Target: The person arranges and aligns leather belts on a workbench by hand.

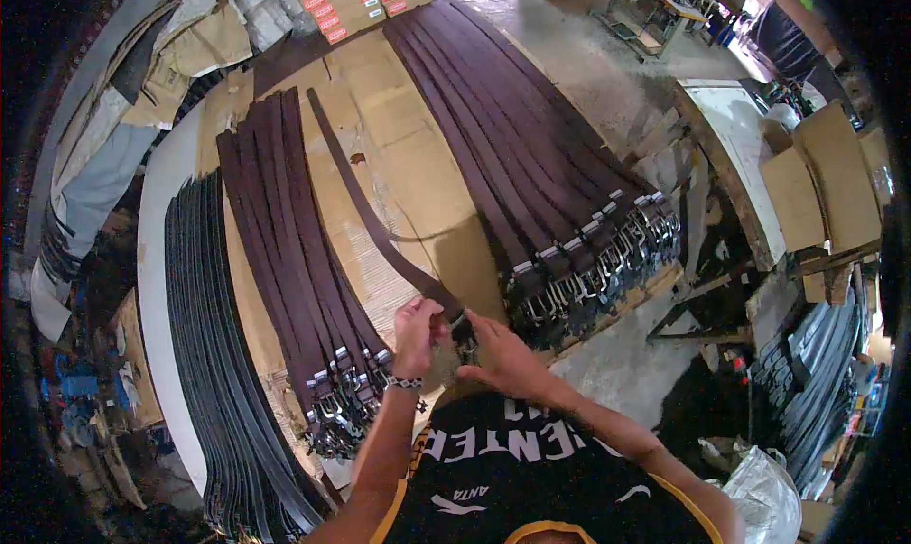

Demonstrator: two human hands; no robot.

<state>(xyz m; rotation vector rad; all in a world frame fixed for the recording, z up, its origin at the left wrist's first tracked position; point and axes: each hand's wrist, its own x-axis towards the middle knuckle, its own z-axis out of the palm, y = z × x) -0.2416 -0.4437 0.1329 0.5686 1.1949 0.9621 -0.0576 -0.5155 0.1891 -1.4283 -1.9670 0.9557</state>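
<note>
A single dark brown belt (365,207) lies stretched along the cardboard-covered table (408,136), its near end at my hands. My left hand (416,335) pinches that near end, and my right hand (498,354) grips the metal buckle (463,333) at the same end. A row of brown belts with silver buckles (304,259) lies to the left of my hands. A larger row of brown belts (531,155) lies to the right, buckles toward me.
A stack of black belts (204,354) lines the table's left edge. Red-labelled boxes (356,3) sit at the far end. Cardboard sheets (826,184) and a bench stand at the right, with more belts (816,373) and a plastic bag (764,497) on the concrete floor.
</note>
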